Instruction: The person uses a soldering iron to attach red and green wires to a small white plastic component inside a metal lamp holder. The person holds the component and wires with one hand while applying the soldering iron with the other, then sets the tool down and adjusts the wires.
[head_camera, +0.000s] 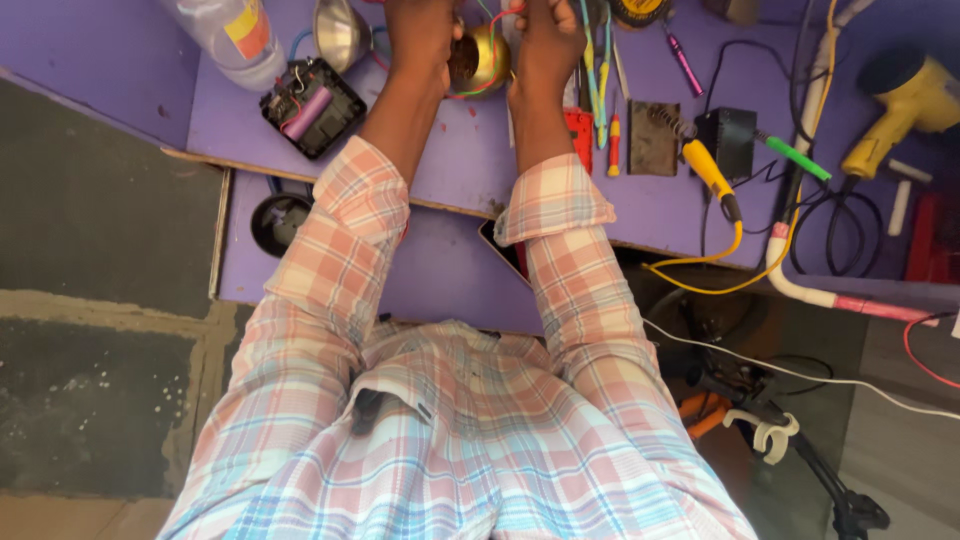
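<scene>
1. While both forearms reach out over the purple workbench, the round brass-coloured part sits directly between the two hands at the far edge of the view, with red and green wires looping round it.
2. The left hand is closed against its left side and the right hand against its right; both touch it, neither nearer. The fingertips run off the top of the view, so how tightly they pinch I cannot tell.
3. The part is round, so no long axis shows.
4. Left of the hands lies an open black battery case holding a pink cell, beside a metal funnel.
5. Further left, a clear plastic bottle lies tilted, its label a yellow and red band.
6. Well to the right rest a yellow-handled soldering iron and a yellow heat gun.
</scene>
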